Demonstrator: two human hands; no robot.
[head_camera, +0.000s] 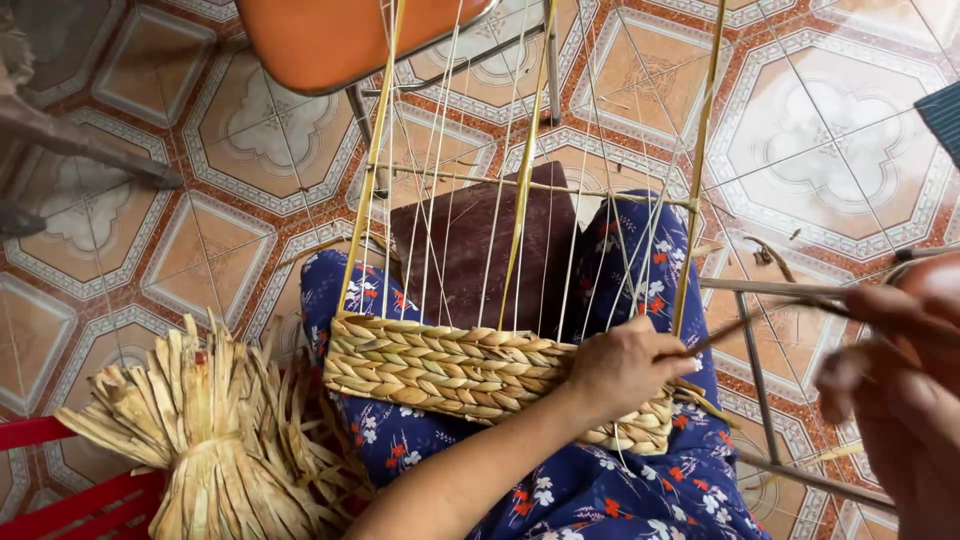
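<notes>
2 hands at work over a lap in blue flowered cloth. Near left: bundle of dried straw-coloured leaves (215, 440) resting in a red crate (70, 500) on the tiled floor (120, 240). Centre: bamboo frame (525, 180) strung with thin upright cords, standing on the lap; woven band (450, 372) of plaited fibre fills its near edge. Left hand (622, 368) lies on the band's right end, fingers pressed together, pinching a thin dark strand (760, 315). Far centre: orange chair seat (350, 35). Right hand (895, 385) near right, blurred; fingers appear curled around the same strand, cannot tell for sure.
</notes>
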